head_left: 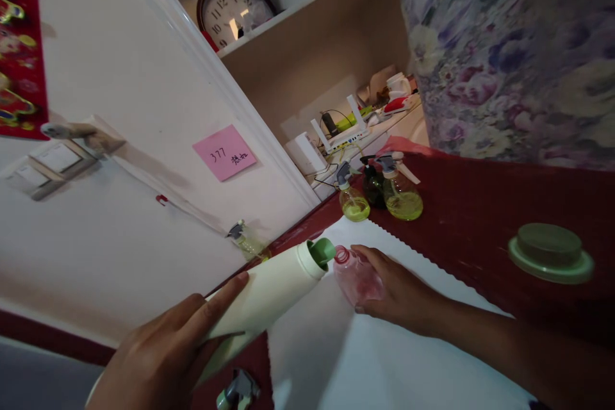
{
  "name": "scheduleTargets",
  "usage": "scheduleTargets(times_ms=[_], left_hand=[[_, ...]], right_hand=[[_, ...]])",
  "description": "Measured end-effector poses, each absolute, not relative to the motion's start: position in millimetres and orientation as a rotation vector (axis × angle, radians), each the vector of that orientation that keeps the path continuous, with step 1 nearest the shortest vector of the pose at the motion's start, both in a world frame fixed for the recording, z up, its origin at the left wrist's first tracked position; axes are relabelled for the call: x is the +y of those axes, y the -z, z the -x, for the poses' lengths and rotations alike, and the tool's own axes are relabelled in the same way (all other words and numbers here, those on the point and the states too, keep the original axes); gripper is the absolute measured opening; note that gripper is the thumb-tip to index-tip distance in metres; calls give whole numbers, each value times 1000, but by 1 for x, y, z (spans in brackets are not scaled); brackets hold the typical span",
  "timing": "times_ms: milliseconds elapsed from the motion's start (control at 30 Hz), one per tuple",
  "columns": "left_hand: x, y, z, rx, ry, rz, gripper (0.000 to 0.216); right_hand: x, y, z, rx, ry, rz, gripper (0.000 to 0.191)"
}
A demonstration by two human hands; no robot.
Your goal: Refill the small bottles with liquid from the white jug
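Note:
My left hand (pixel 158 339) is wrapped round a large cream bottle (pixel 269 291), tilted with its mouth to the right. Its green pouring spout (pixel 323 250) is right by the neck of a small pink see-through bottle (pixel 358 278). Around that pink bottle my right hand (pixel 391 285) is closed, thumb and fingers on its sides, its uncapped mouth leaning toward the spout. I cannot make out any stream of liquid between them. On the red table to the right lies a green cap (pixel 550 253). A grey spray head (pixel 240 387) lies near my left forearm.
White paper (pixel 384 365) covers part of the red tabletop (pixel 473 198). Behind it stand two spray bottles (pixel 404 202) with yellow-green liquid and a dark pump bottle (pixel 372 186). Another spray bottle (pixel 250 246) is by the white door (pixel 144 237). A router (pixel 343 138) sits farther back.

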State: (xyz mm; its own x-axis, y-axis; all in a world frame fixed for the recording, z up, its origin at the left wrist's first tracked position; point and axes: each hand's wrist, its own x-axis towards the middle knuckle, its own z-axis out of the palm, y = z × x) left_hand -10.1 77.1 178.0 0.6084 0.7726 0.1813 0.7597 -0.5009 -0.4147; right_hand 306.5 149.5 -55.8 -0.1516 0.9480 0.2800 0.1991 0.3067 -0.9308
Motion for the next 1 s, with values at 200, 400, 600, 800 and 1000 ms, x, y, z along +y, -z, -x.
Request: scheduleTargets(times_ms=[200, 400, 600, 800, 1000], left_hand=[[74, -179, 0, -1181, -25, 2352, 81], [72, -180, -8, -1190, -19, 2325, 82], [75, -183, -3, -1140, -117, 2328, 91], [74, -183, -8, -1160, -150, 2305, 91], [73, -183, -10, -1147, -143, 2298, 87]], right_hand=[[147, 47, -309, -1613, -995, 1090, 94], [145, 41, -310, -1614, -1022, 1091, 94], [145, 43, -310, -1601, -1027, 1100, 95], [146, 44, -310, -1609, -1021, 1074, 94], [145, 42, -309, -1609, -1029, 1116, 96]])
